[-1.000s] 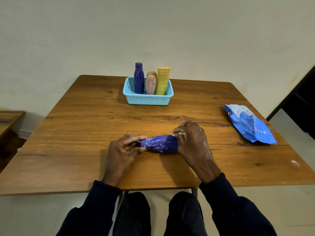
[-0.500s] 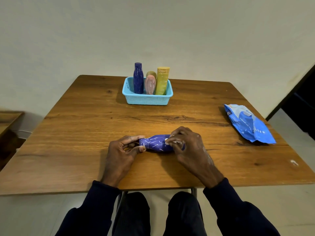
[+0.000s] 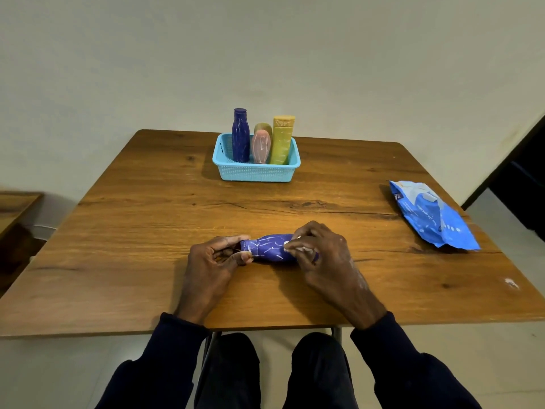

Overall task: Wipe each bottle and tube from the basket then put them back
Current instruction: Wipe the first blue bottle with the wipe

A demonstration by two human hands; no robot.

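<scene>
Both hands are down on the table (image 3: 147, 231), well in front of the basket (image 3: 256, 172), on the person's side of it. Between them lies the purple bottle (image 3: 272, 249), flat on its side on the wood, narrow end pointing left, its surface streaked with white marks.

The left hand (image 3: 212, 261) has that narrow end pinched between thumb and curled fingers, so a firm grasp there. The right hand (image 3: 321, 255) is arched over the fat end, fingers curled down and clamping a scrap of white wipe (image 3: 300, 248) against the bottle's side. Only a little of the wipe peeks out under the fingertips. Dark sleeves run back from both wrists.

Up in the basket itself, which is light blue with mesh walls, three things stand upright in a row: a dark blue bottle (image 3: 240, 137) at its left, a pink tube (image 3: 261, 147) in the middle, and a yellow tube (image 3: 281, 140) at its right. Something olive-coloured (image 3: 263, 127) shows just behind the pink tube; I cannot tell what it is.

Off to the basket's right and nearer the person, a blue packet (image 3: 430, 216) lies flat by the table's edge.
</scene>
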